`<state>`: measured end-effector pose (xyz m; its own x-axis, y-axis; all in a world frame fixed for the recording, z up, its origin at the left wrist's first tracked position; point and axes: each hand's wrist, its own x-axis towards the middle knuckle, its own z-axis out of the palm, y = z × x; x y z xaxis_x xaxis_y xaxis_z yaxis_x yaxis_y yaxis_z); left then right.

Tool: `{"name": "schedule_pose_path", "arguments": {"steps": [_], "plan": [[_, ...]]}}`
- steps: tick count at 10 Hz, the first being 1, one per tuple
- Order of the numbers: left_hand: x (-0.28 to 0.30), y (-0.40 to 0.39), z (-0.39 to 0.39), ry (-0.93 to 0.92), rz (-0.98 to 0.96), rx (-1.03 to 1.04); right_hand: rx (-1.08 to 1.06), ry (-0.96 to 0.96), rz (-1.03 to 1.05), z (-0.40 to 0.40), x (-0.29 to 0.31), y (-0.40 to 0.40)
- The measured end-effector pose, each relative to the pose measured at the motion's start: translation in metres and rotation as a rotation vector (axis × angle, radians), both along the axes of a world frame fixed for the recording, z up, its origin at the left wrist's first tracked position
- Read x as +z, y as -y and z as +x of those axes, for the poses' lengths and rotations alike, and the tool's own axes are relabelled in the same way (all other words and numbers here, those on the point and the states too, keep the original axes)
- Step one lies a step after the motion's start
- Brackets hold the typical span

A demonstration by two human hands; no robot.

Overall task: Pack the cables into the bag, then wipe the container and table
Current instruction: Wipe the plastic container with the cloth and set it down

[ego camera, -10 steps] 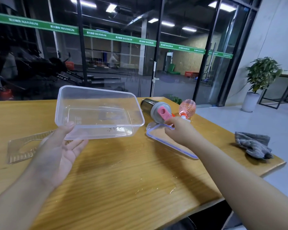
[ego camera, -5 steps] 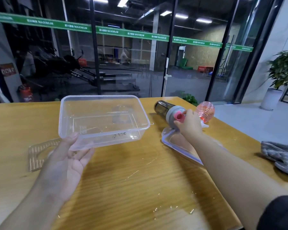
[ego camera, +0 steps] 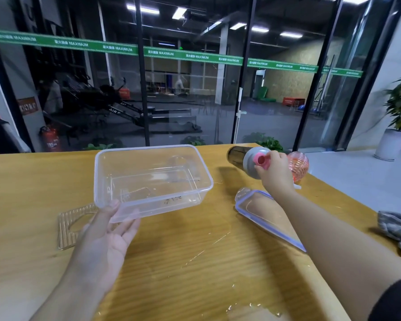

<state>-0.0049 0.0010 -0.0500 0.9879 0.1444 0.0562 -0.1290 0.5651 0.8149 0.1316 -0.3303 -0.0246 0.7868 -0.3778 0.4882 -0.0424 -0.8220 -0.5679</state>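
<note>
A clear rectangular plastic container (ego camera: 153, 177) is lifted and tilted above the wooden table (ego camera: 21, 205). My left hand (ego camera: 107, 235) holds its near left corner, thumb on the wall and fingers underneath. Further right, my right hand (ego camera: 276, 174) grips the grey cap with a pink spout of a dark bottle (ego camera: 237, 156) lying on its side. A grey cloth (ego camera: 396, 228) lies crumpled at the table's right edge.
The container's clear lid with a blue rim (ego camera: 264, 216) lies under my right forearm. A pink ribbed globe (ego camera: 299, 163) sits behind my right hand. A ridged clear insert (ego camera: 67, 225) lies at the left. Wet streaks (ego camera: 206, 249) mark the tabletop.
My right hand has moved from the far end of the lid up onto the bottle's cap. My left hand keeps holding the container in the same way.
</note>
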Motion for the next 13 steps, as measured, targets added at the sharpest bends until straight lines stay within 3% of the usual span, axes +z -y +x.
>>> {"name": "schedule_pose_path", "arguments": {"steps": [4,7,9,13], "plan": [[0.009,-0.012,0.006,0.051,-0.128,0.136,0.246,0.112,0.039,-0.003,0.066,-0.050],[0.043,-0.068,-0.001,0.169,-0.034,0.301,0.459,0.153,-0.013,0.014,0.093,-0.151],[0.034,-0.122,-0.003,0.129,-0.035,0.466,0.588,0.108,0.010,0.017,0.099,-0.222],[0.018,-0.196,0.005,-0.002,-0.023,0.631,0.680,-0.064,-0.163,0.048,0.102,-0.347]]}}
